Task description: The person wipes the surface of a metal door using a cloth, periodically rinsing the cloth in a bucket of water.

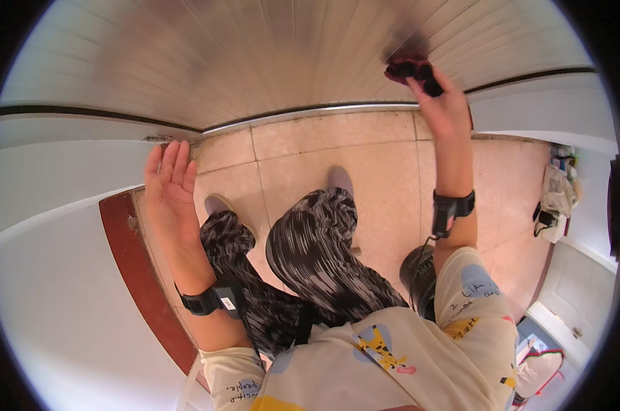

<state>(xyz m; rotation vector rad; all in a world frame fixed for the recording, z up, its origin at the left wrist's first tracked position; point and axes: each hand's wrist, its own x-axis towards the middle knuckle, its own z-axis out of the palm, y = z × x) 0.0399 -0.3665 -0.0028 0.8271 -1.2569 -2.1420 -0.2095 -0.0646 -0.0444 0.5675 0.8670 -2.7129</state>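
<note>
My right hand (443,105) grips a crumpled dark red and black cloth (408,69) between thumb and fingers. The cloth is against a glossy, ribbed beige panel (289,61), whose surface shows a dark blurred reflection just above it. On the other side, my left hand (172,180) holds nothing. Its palm is turned up and its fingers are extended, slightly apart, near the panel's lower left corner. Whether those fingertips touch anything, I cannot tell.
Pale floor tiles (299,144) lie under my feet. A black bin-like container (416,272) stands by my right leg. White walls (37,169) flank the panel, with a reddish-brown strip (135,257) at left. Bagged items (557,190) sit at the far right, above a white door (579,272).
</note>
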